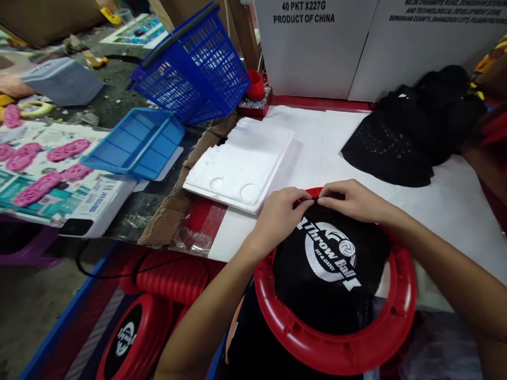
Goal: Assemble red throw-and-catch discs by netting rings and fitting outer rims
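A red plastic ring (336, 348) leans tilted against the front of the worktable, close to my body. Inside it hangs a black mesh cloth (293, 279) with a white "Throw Ball" print. At the ring's far side, my left hand (279, 214) pinches the cloth's upper edge. Right beside it, my right hand (352, 200) pinches the same edge, fingertips nearly touching the left ones. The cloth covers part of the ring's opening, and its lower edge hangs loose from the near rim. More black cloths (412, 126) lie heaped at the right back of the table.
A white foam lid (241, 163) lies left of my hands. Beyond it stand a blue basket (198, 68), a blue tray (137, 142) and a red cup (255, 85). Finished-looking red discs (137, 338) fill a bin at lower left. White cartons (309, 53) close off the back.
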A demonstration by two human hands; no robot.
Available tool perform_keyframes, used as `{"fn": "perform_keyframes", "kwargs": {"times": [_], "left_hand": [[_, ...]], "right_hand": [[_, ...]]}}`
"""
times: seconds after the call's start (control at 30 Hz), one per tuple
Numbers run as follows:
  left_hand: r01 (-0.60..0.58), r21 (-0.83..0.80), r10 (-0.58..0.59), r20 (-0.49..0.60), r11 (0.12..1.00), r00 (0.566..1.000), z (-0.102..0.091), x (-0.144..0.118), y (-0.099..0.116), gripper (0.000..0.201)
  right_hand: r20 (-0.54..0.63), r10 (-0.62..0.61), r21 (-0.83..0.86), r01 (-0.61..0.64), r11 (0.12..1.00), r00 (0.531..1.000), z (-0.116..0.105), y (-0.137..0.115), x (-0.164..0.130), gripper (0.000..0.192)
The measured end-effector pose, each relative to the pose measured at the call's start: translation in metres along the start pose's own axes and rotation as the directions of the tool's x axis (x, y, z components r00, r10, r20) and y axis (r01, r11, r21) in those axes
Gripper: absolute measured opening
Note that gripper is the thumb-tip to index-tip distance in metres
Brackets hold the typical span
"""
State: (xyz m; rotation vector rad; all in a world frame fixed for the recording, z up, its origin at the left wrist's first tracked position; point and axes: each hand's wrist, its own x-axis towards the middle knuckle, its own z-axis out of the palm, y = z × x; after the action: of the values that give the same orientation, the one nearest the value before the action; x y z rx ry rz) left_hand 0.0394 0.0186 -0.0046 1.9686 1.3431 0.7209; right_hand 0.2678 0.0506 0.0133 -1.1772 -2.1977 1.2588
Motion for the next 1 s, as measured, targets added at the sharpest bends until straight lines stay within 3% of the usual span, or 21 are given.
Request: {"fn": "perform_keyframes", "kwargs": {"times": [0.13,0.3,0.5,0.87,1.0], "left_hand": [[0.059,-0.052,-0.059,0.006,0.997,0.998,0.002,0.003,-0.003,0.011],[0.075,-0.094,-0.071,0.046,0.993,0.996,0.000,0.009,-0.006,0.015],[0.065,0.032,-0.068,0.075,0.997,0.995,0.000,0.013,-0.004,0.021],[0.068,0.092,-0.079,0.119,0.993,0.990,0.000,0.022,-0.004,0.023],[0.061,0.207,-0.086,0.117,0.977,0.989,-0.002,0.022,0.000,0.022]], "right_hand": [[-0.107,0.042,0.055,-0.036,0.998,0.993,0.009,0.008,0.004,0.021],[-0.087,0.079,-0.023,-0.081,0.996,0.993,0.005,0.004,0.010,0.023],[0.010,0.083,-0.084,-0.082,0.993,0.997,-0.001,0.000,0.015,0.026],[-0.048,0.068,-0.151,-0.074,0.986,0.997,0.005,0.001,0.017,0.022],[-0.103,0.081,-0.275,-0.107,0.955,0.991,0.012,-0.002,0.020,0.021]]}}
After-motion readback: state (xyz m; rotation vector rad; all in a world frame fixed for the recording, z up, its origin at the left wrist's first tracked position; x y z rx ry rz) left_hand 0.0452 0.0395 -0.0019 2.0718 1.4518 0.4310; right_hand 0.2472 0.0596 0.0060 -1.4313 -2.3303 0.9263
